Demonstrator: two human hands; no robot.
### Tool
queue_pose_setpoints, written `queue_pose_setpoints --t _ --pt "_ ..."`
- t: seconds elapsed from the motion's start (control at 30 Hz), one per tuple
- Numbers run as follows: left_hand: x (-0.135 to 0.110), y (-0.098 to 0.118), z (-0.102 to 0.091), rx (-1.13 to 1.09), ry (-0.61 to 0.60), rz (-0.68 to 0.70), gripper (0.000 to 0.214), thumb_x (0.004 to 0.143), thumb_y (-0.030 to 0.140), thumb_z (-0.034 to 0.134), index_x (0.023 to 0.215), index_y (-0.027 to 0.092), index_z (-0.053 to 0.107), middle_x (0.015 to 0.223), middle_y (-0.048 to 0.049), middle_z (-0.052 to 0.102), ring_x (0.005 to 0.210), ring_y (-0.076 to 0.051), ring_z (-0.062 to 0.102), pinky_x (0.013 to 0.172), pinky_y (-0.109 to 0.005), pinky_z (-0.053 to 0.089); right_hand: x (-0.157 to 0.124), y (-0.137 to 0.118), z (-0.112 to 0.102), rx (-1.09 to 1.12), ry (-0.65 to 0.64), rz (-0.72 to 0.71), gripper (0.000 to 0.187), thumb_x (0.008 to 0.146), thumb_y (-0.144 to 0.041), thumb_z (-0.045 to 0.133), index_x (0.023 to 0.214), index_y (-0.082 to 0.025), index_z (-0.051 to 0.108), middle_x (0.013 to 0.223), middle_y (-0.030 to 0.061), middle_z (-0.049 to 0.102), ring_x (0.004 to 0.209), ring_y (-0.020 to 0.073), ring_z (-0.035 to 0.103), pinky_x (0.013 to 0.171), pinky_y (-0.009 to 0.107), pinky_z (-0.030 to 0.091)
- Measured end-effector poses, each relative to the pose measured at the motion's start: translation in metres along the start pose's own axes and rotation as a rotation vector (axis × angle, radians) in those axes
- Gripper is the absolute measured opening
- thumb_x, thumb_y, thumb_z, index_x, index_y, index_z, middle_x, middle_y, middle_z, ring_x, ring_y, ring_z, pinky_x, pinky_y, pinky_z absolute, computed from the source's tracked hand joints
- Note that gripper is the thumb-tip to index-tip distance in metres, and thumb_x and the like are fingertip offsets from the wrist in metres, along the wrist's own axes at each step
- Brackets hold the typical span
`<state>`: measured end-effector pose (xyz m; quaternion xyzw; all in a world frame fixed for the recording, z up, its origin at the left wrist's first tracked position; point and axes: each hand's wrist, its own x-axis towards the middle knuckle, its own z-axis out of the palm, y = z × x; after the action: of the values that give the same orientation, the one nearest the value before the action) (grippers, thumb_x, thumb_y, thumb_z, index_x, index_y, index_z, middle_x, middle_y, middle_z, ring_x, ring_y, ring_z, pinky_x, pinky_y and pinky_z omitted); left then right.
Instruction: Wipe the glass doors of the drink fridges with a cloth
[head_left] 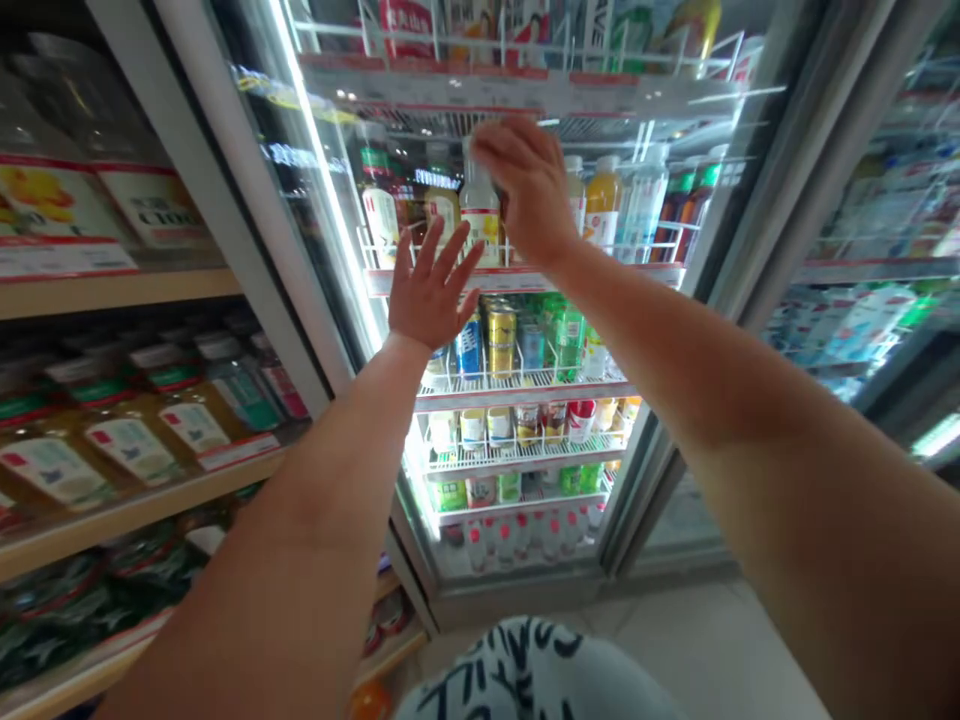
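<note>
My left hand [429, 295] reaches up with spread fingers in front of a lit drinks cooler, palm away from me, holding nothing. Higher and to its right is my right hand [529, 190], fingers bent and blurred, pointing left. They overlap the top of a clear bottle [480, 225] with a yellow and white label, standing at the front of the second shelf. I cannot tell whether they grip it. On that shelf are also an orange juice bottle [602, 200] and a clear bottle with a blue-tinted label [645, 205].
Below are shelves with a gold can [501, 340], a blue can [469, 345], green bottles [568, 335] and smaller drinks. Wooden shelving [120, 285] with large bottles stands on the left. A metal door frame [787, 150] runs down the right. Reflections show across the cooler's upper left.
</note>
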<state>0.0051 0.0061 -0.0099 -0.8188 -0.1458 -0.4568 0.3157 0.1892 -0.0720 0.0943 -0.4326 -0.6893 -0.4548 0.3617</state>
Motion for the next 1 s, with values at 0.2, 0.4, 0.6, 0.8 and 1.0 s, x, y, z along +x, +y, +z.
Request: queue_pose_setpoints --t 0.2,0.4,0.6,0.8,1.0 --pt "0.000 0.000 0.002 0.036 0.018 -0.004 0.061 0.107 0.053 0.037 0.164 0.030 0.032 0.170 0.0024 0.020 0.158 -0.024 0.001 0.131 -0.056 -0.007 -0.029 0.021 -0.004 0.050 -0.164 -0.137 0.047 0.108 -0.033 0.033 0.151 -0.037 0.052 0.155 -0.0065 0.053 0.150 0.0247 0.037 0.129 0.051 0.029" --pt "-0.001 0.001 0.001 0.044 0.064 0.018 0.067 0.103 0.044 0.048 0.165 0.034 0.027 0.168 0.0005 0.025 0.158 -0.026 0.007 0.131 -0.062 0.003 -0.058 0.044 -0.008 0.032 0.095 0.124 0.054 0.106 -0.028 0.026 0.155 -0.038 0.047 0.156 -0.0041 0.051 0.152 0.0276 0.036 0.129 0.055 0.026" --pt "0.000 0.000 0.001 0.017 0.063 0.014 0.064 0.104 0.047 0.047 0.164 0.035 0.028 0.168 0.0023 0.024 0.158 -0.028 0.010 0.130 -0.063 0.004 -0.093 0.038 -0.014 0.140 -0.152 -0.125 0.051 0.107 -0.028 0.028 0.150 -0.041 0.051 0.152 -0.0074 0.056 0.149 0.0209 0.041 0.129 0.047 0.031" --pt "0.000 -0.005 0.003 -0.003 0.029 0.005 0.062 0.105 0.053 0.042 0.162 0.031 0.034 0.169 0.0011 0.023 0.158 -0.027 0.005 0.131 -0.060 -0.004 -0.102 0.079 -0.022 0.081 0.099 0.199 0.055 0.104 -0.023 0.028 0.154 -0.034 0.049 0.159 -0.0024 0.048 0.155 0.0276 0.031 0.129 0.059 0.024" --pt "0.016 0.015 -0.001 0.091 0.088 -0.110 0.059 0.101 0.054 0.046 0.154 0.028 0.047 0.162 -0.0047 0.040 0.155 -0.030 0.025 0.129 -0.063 0.005 -0.139 0.045 -0.019 0.176 -0.286 -0.237 0.049 0.107 -0.025 0.029 0.145 -0.035 0.058 0.150 -0.0056 0.059 0.149 0.0182 0.043 0.129 0.048 0.031"
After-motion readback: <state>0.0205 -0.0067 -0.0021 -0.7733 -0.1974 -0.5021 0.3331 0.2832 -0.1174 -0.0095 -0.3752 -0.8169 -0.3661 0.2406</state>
